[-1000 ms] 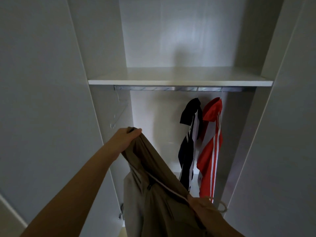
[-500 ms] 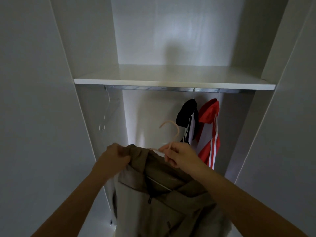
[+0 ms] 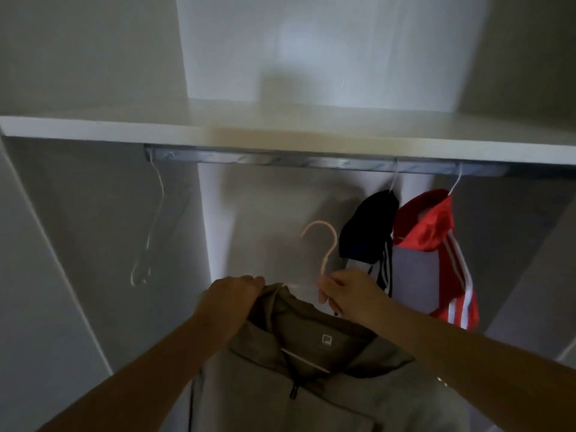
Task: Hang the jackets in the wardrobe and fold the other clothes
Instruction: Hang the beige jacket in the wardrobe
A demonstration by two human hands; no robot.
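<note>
An olive-grey zip jacket [image 3: 330, 381] hangs on a pale pink hanger [image 3: 324, 244] that I hold up inside the wardrobe, below the metal rail [image 3: 280, 159]. My left hand [image 3: 230, 300] grips the jacket's collar at its left shoulder. My right hand [image 3: 349, 294] pinches the hanger's neck just under the hook. The hook is free in the air, well under the rail. On the rail at the right hang a dark navy jacket [image 3: 367, 235] and a red jacket with white stripes [image 3: 436, 244].
A white shelf [image 3: 280, 129] runs across just above the rail. An empty thin hanger [image 3: 149, 232] hangs at the rail's left end. White wardrobe walls close in on both sides. A stretch of rail between the empty hanger and the navy jacket is bare.
My right hand came up from the jacket's lower part and took the hanger's neck. The jacket is now raised and spread, and I have come closer to the rail.
</note>
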